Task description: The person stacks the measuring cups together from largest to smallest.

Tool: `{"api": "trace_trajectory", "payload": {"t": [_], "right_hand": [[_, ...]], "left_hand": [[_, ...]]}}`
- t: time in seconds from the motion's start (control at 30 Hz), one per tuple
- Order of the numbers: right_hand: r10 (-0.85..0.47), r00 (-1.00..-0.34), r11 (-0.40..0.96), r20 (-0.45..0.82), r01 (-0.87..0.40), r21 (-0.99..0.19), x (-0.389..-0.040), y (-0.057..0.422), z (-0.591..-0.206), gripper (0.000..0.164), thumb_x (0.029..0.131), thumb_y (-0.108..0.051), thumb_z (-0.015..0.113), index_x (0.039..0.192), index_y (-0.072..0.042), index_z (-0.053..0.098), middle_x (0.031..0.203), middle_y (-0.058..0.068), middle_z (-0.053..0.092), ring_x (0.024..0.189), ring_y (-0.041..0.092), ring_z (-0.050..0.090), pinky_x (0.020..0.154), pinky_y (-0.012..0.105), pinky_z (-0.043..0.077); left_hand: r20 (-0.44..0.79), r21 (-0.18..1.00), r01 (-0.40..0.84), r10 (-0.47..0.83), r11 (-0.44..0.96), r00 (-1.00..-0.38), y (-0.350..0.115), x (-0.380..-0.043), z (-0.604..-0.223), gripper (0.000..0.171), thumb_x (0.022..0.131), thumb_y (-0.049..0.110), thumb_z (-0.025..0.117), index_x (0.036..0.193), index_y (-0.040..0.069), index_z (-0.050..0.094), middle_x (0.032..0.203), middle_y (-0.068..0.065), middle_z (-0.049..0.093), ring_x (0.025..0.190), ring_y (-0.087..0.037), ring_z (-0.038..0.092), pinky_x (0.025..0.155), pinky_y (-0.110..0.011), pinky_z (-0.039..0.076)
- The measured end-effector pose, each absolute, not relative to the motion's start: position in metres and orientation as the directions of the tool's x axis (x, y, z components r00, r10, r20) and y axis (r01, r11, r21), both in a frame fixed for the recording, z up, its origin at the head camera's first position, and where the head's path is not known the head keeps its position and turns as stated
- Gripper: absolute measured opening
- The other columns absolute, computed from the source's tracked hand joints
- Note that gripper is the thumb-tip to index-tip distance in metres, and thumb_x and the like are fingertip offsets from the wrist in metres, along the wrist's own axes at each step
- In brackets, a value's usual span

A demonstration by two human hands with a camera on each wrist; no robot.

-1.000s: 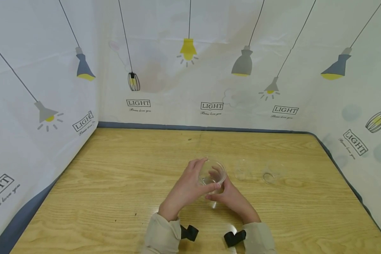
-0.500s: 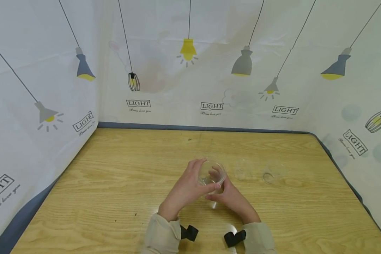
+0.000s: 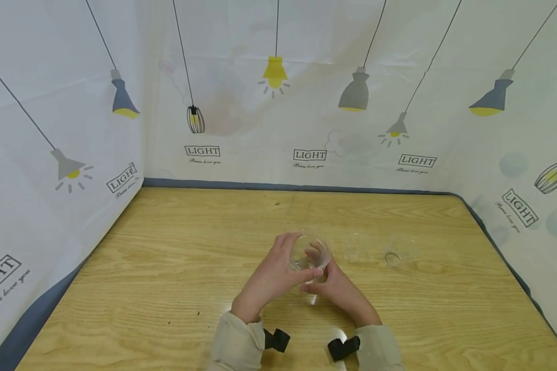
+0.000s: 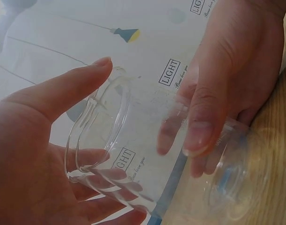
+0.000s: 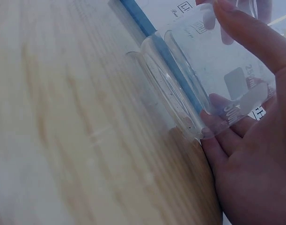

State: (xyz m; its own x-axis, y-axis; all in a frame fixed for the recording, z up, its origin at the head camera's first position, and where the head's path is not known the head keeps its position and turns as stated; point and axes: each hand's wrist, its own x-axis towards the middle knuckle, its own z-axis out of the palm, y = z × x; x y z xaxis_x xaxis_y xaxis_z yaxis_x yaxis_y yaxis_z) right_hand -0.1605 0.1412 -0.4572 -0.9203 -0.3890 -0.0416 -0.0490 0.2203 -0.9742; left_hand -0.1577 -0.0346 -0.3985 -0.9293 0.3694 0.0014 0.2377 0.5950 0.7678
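A stack of clear plastic cups (image 3: 310, 253) is held between both hands above the wooden table, tilted. Doubled rims (image 4: 79, 140) show in the left wrist view, one cup inside another. My left hand (image 3: 275, 268) grips the rim end, thumb on the near side and fingers spread around the far side. Lower down, toward the base (image 5: 173, 89), my right hand (image 3: 341, 289) holds the wall between thumb and fingers. White print, partly legible as "250", marks the cup wall in the right wrist view.
Two more clear cups, a left one (image 3: 354, 248) and a right one (image 3: 393, 258), are on the wooden table (image 3: 167, 247) to the right of the hands. A white printed backdrop (image 3: 255, 129) encloses the table's back and sides.
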Motion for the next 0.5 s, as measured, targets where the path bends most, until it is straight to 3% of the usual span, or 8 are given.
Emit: {"api": "trace_trajectory", "payload": {"t": [0.5], "right_hand": [[-0.384,-0.923,0.241,-0.041,-0.058,-0.969,-0.1587,0.1410,-0.4540,0.090,0.073,-0.015,0.074,0.141,-0.025,0.015,0.142,0.006,0.028,0.130,0.025,0.024,0.099,0.058,0.014]], "left_hand": [[-0.041,0.751,0.206,0.356,0.627,-0.934,-0.0341,-0.1600,-0.3996,0.095,0.066,0.070,0.056,0.142,0.025,0.020,0.143,0.001,0.021,0.125,-0.019,0.031,0.095,-0.044,0.033]]}}
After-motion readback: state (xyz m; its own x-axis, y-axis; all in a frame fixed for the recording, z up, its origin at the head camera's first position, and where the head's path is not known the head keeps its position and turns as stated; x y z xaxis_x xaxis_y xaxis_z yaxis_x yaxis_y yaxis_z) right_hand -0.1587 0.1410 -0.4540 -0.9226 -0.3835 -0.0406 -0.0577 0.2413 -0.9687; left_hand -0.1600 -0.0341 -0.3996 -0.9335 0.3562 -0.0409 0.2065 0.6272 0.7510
